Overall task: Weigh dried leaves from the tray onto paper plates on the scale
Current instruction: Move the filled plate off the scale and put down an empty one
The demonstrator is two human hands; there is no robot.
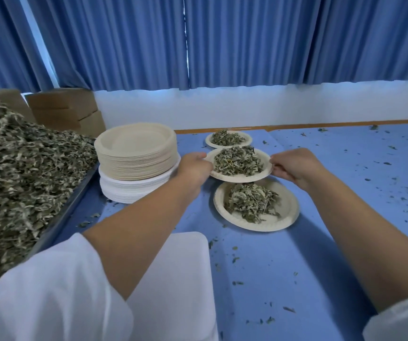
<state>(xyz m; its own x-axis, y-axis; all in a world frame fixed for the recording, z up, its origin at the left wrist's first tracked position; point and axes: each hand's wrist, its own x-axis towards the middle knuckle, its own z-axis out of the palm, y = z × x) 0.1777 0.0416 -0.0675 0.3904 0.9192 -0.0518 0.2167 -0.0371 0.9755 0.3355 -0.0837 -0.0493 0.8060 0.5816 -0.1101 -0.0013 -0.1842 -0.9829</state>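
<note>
The left hand (193, 166) and right hand (294, 166) pinch opposite rims of a heaped paper plate (242, 178), seemingly already weighed. Next it needs lowering level onto the surface (321, 242) beneath the hands.

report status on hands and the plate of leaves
Both on the middle plate: left hand and right hand grip opposite rims, leaves piled on it. Filled far plate and near plate flank it closely. Beside the left hand, plate stack.
</note>
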